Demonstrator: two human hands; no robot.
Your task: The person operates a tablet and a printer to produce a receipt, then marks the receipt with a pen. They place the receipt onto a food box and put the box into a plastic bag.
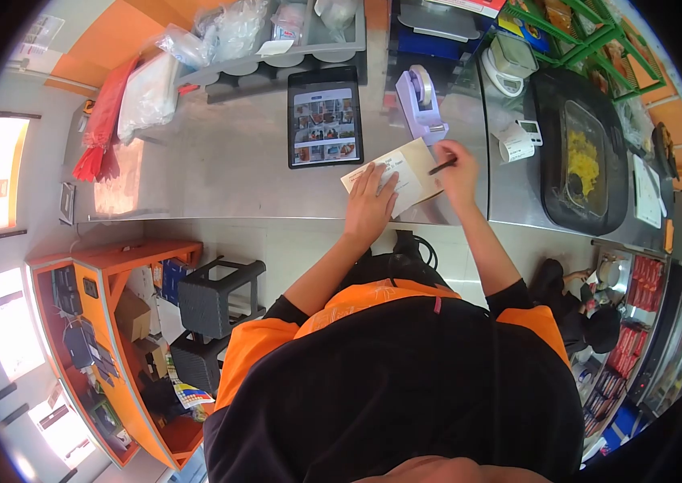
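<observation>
A cream paper pad (413,171) with writing on its left part lies tilted near the front edge of the steel counter (228,177). My left hand (371,201) rests flat on the pad's left side, fingers spread. In my right hand (459,173) a dark pen (442,166) is gripped, its tip over the pad's right side. Just behind the pad stands a lilac tape dispenser (421,109) with a roll in it. A tablet (325,118) showing a grid of pictures lies to the left of the dispenser.
A grey divided bin (333,55) with plastic bags stands at the back. To the right are a black tray (550,153) with yellow food, a white kitchen scale (502,76) and green baskets (578,40). Dark stools (216,298) stand below left. Another person (578,310) crouches by shelves.
</observation>
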